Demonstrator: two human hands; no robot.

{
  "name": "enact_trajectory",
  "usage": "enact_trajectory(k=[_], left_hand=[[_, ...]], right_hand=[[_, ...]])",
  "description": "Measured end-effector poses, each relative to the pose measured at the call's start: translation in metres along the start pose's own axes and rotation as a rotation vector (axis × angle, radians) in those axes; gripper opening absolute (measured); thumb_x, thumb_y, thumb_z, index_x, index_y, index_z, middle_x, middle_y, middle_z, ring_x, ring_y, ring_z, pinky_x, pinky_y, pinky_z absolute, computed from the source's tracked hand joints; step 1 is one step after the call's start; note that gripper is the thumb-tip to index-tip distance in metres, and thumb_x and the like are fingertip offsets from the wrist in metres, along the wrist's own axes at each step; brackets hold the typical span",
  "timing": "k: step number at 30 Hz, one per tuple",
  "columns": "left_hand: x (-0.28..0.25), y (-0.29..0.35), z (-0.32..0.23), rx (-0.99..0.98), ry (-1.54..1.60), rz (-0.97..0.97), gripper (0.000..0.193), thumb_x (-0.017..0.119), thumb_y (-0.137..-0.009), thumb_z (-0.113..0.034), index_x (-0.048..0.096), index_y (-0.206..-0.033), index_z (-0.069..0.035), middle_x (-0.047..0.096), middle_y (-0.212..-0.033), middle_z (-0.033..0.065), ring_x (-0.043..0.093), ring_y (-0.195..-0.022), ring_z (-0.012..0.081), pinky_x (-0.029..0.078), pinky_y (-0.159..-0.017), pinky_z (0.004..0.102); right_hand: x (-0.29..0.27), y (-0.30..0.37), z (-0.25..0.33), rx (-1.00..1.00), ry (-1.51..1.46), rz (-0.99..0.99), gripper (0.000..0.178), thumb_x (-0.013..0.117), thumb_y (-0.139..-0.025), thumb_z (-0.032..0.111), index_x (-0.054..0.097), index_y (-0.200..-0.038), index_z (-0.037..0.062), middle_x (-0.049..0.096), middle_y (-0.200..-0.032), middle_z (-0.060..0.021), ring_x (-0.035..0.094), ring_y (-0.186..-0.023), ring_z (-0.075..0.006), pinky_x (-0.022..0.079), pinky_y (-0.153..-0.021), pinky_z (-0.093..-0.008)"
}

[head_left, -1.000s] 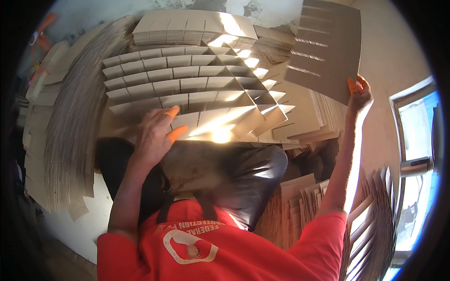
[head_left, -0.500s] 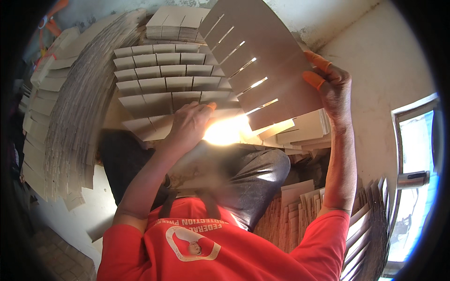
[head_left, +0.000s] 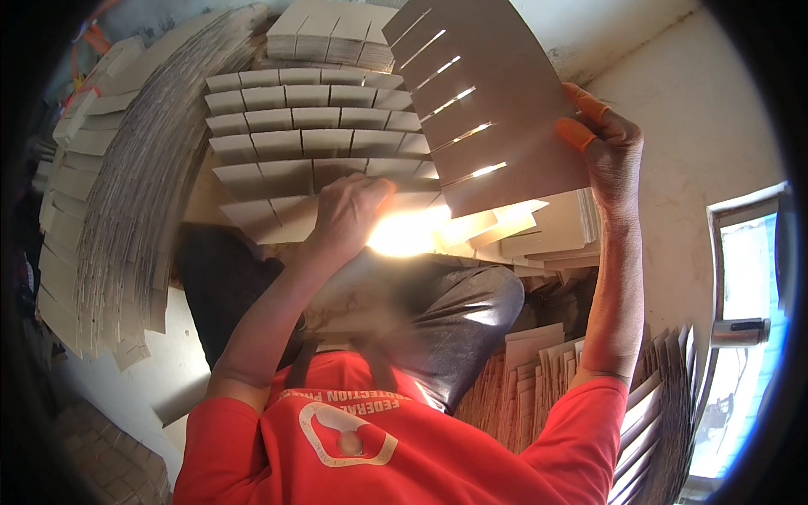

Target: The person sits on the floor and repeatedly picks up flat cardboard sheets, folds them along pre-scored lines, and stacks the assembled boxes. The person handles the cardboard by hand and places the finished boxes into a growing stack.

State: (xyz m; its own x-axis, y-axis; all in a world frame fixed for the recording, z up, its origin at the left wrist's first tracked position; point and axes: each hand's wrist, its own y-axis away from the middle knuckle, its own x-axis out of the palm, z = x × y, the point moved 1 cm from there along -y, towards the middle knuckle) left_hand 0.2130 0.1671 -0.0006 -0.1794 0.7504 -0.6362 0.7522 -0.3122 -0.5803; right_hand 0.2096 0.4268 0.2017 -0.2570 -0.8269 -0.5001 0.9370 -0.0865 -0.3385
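Raised at the upper right, my right hand (head_left: 613, 151) pinches the edge of a large slotted cardboard sheet (head_left: 513, 109) between orange-covered fingertips. The sheet is tilted, and light shows through its row of parallel slots. Below and left of it, several slotted cardboard strips (head_left: 316, 143) stand upright in rows across my front. My left hand (head_left: 352, 210) is closed at the nearest strip, its fingers curled by the top edge. An orange cover shows on one of its fingers. Bright glare beside that hand hides part of the strips and its fingertips.
A long curved stack of cardboard (head_left: 156, 168) runs along the left. Another slotted stack (head_left: 328, 38) lies at the back. More sheets (head_left: 547, 236) lie right of the glare, and upright cardboard pieces (head_left: 530, 379) stand by my right side. A window (head_left: 745, 337) is at the far right.
The raised sheet and my right hand have shifted slightly right and down. My left hand has moved a little to the right and stays by the front strip.
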Motion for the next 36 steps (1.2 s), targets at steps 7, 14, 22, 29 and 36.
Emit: enact_trajectory(k=[7, 14, 22, 29, 36], left_hand=[[0.001, -0.002, 0.001, 0.011, 0.013, -0.046, 0.015, 0.074, -0.076, -0.006, 0.071, -0.09, -0.003, 0.069, -0.08, 0.012, 0.063, -0.071, 0.0293, 0.051, -0.062, 0.0401], [0.002, -0.004, 0.001, 0.003, 0.011, -0.026, 0.014, 0.074, -0.076, -0.007, 0.071, -0.089, -0.004, 0.068, -0.078, 0.0112, 0.063, -0.07, 0.0282, 0.051, -0.061, 0.0392], [-0.002, -0.005, -0.001, -0.012, 0.012, 0.012, 0.014, 0.073, -0.076, -0.007, 0.071, -0.09, -0.005, 0.067, -0.078, 0.0113, 0.063, -0.07, 0.0289, 0.05, -0.062, 0.04], [0.004, -0.003, 0.005, -0.007, 0.022, -0.026, 0.015, 0.073, -0.076, -0.007, 0.072, -0.09, -0.005, 0.066, -0.076, 0.0109, 0.062, -0.069, 0.0288, 0.05, -0.061, 0.0406], [-0.005, -0.005, -0.002, 0.012, 0.048, -0.007, 0.02, 0.07, -0.072, 0.0, 0.072, -0.091, -0.006, 0.066, -0.074, 0.0117, 0.062, -0.068, 0.0288, 0.049, -0.061, 0.0407]], right_hand=[[0.004, 0.005, -0.012, -0.039, -0.024, 0.079, 0.04, 0.062, -0.082, -0.008, 0.068, -0.122, 0.0007, 0.071, -0.083, -0.0033, 0.062, -0.069, -0.0053, 0.051, -0.061, -0.0209], [0.02, 0.011, -0.033, 0.035, -0.041, 0.122, 0.044, 0.068, -0.082, -0.009, 0.066, -0.124, 0.0023, 0.066, -0.085, 0.0044, 0.058, -0.075, -0.0028, 0.049, -0.069, -0.0193], [0.022, 0.008, -0.033, -0.003, -0.014, 0.092, 0.044, 0.067, -0.082, -0.009, 0.067, -0.124, 0.0018, 0.059, -0.077, 0.0072, 0.051, -0.068, -0.0018, 0.045, -0.063, -0.0172], [0.029, 0.009, -0.026, 0.01, 0.022, 0.11, 0.044, 0.067, -0.082, -0.009, 0.066, -0.125, 0.0016, 0.06, -0.077, 0.0063, 0.05, -0.067, -0.0013, 0.044, -0.063, -0.0167], [0.03, 0.017, -0.032, -0.002, -0.054, 0.167, 0.037, 0.063, -0.086, -0.007, 0.065, -0.123, -0.004, 0.071, -0.095, -0.004, 0.062, -0.081, -0.0059, 0.051, -0.071, -0.0197]])
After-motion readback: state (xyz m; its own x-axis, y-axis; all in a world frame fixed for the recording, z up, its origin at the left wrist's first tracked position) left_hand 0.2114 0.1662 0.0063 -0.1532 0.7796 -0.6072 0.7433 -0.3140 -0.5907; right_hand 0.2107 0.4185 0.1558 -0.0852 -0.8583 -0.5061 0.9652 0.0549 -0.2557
